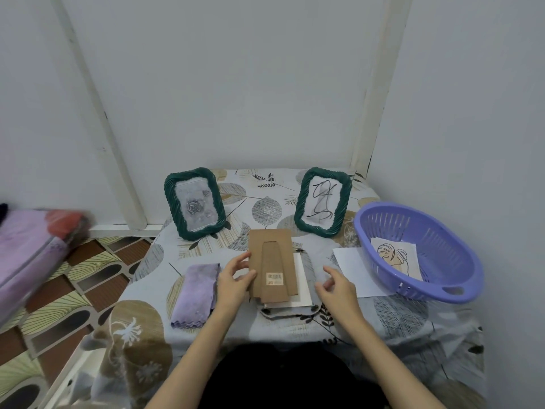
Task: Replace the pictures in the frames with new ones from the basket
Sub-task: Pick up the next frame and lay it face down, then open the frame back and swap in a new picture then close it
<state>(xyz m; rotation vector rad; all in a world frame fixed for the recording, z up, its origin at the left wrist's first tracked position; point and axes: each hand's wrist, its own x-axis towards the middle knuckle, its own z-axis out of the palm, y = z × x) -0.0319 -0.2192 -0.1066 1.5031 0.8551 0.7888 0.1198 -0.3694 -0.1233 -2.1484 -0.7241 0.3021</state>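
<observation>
At the near middle of the table [413, 323] a third frame [290, 307] lies face down and opened, its brown backing board [272, 261] lifted off and held at its left edge by the left hand [233, 280], thumb on the top face and fingers curled beneath. A white sheet [302, 286] shows under the board inside the frame; whether that is the old picture or a new one I cannot tell. The right hand [334, 283] hovers just right of the frame with fingers loosely spread, holding nothing and touching nothing that I can see. Behind, two green frames stand upright: the left frame [194, 203] shows a grey rose, the right frame [323, 202] a dark line scribble, and both are closed, so I judge each either finished or not yet started; the frames alone do not settle which. One leaf drawing [396, 259] rests in the purple basket [442, 278] at the right, near the right hand but apart from it, and a blank paper [354, 270] lies flat on the table, partly under the basket's near rim. A purple cloth [196, 293] lies just left of the left hand. By my reading the job is midway: this frame is open and wants its picture swapped and the board refitted, with at least the leaf drawing left to place.
</observation>
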